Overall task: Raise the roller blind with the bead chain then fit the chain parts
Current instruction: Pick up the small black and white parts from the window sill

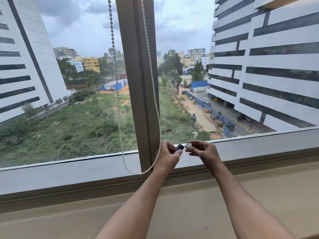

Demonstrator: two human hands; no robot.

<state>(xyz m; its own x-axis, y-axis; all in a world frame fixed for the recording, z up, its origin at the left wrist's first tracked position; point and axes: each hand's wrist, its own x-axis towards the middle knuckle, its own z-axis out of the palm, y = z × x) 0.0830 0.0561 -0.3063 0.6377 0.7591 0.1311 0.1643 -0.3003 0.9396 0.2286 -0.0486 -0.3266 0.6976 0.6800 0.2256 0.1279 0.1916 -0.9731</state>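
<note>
At a high-rise window, the white bead chain hangs in a slack loop beside the mullion, just left of both hands. Above the sill, the left hand pinches a small black chain part, its long axis pointing at the clear piece pinched by the right hand; the parts nearly touch.

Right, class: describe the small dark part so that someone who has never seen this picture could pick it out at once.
Start at the vertical window post between the two panes and follow it down towards the sill. Just right of its base, two hands meet; the dark part sits in the left hand's fingers. It is black, whereas the right hand holds a clear piece.
</note>
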